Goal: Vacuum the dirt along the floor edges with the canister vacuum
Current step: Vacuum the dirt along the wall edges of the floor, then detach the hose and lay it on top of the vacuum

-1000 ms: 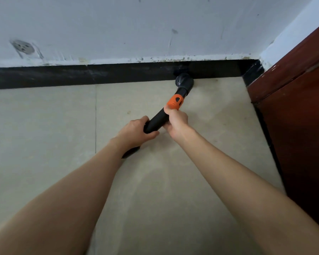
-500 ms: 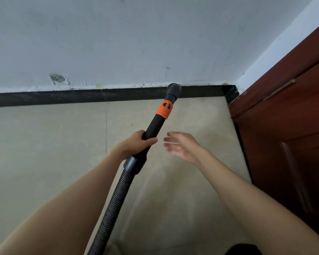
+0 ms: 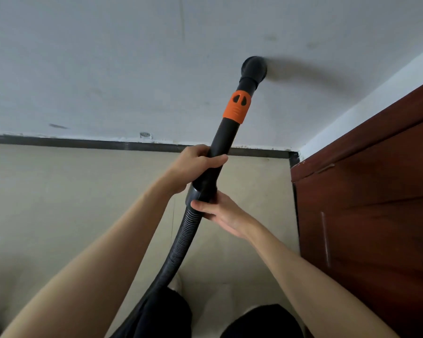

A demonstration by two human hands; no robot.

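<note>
Black wand point(image 3: 222, 145) gripped in my left hand point(image 3: 195, 164), right hand point(image 3: 224, 213) curled on hose cuff point(image 3: 196, 195); nozzle point(image 3: 253, 68) raised against wall point(image 3: 108, 57), off floor edge point(image 3: 83, 143). Risk: missing dirt, scuffing paint.

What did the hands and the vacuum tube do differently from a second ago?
The nozzle lifted off the black baseboard and now points up at the white wall. The right hand let go near the orange collar, then took hold lower, where the hose joins. The left hand kept gripping the tube.
</note>
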